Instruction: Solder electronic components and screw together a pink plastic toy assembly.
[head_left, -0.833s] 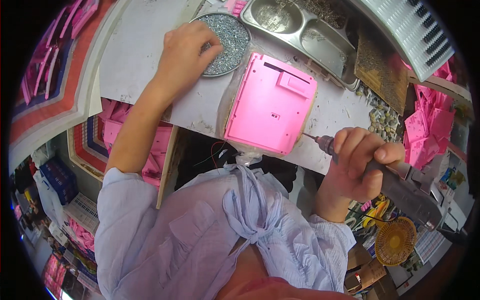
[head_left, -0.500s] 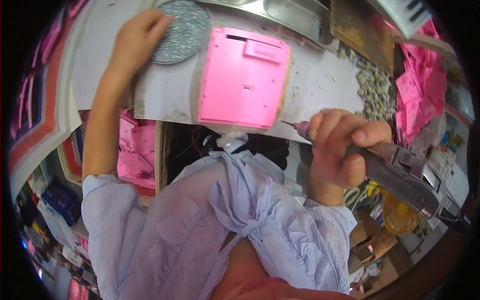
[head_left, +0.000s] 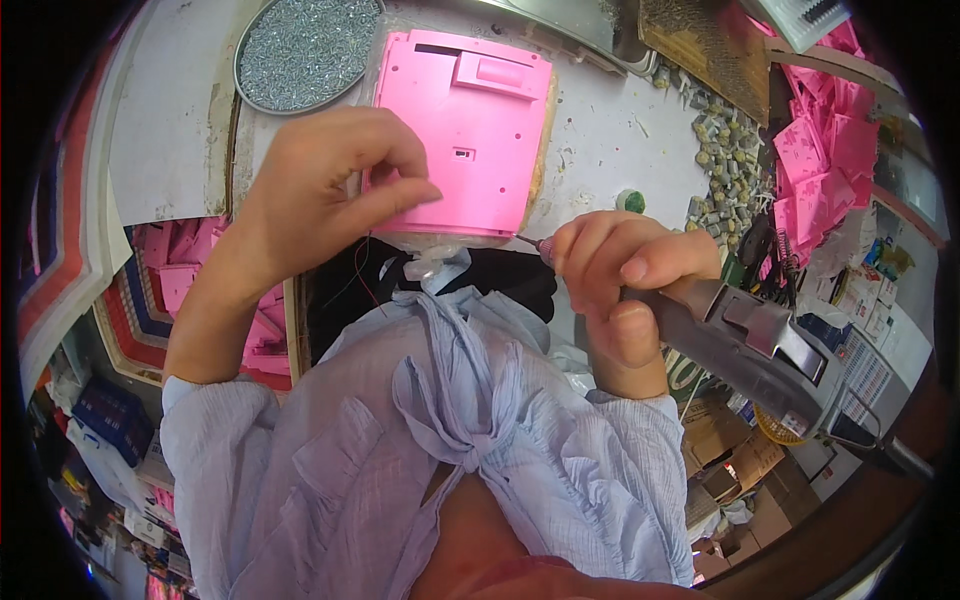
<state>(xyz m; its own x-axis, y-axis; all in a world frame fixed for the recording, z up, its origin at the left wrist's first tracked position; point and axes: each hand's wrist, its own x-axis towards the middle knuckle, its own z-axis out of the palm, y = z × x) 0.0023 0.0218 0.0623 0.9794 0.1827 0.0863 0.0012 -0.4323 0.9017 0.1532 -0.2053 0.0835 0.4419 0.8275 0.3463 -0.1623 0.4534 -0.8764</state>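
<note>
A flat pink plastic casing (head_left: 465, 105) lies on a clear plastic bag on the bench, with a raised block near its far edge. Over its near left part is my left hand (head_left: 345, 175), thumb and fingertips pinched together; whatever they hold is too small or hidden to name. My right hand (head_left: 630, 270) grips a dark grey electric screwdriver (head_left: 750, 345). Its thin bit points left, with the tip at the casing's near right corner; whether it touches cannot be told. Just beyond my left hand stands a round dish of small silver screws (head_left: 308, 52).
Small grey-green parts (head_left: 720, 160) are heaped on the right of the bench, near a green round piece (head_left: 630, 200). Metal trays (head_left: 585, 25) stand at the back. Pink plastic pieces fill a bin (head_left: 830, 150) at right and another box (head_left: 180, 260) at lower left.
My left hand has come from the screw dish toward me, over the casing, fingers now pinched. My right hand has brought the screwdriver left, its bit now at the casing's corner.
</note>
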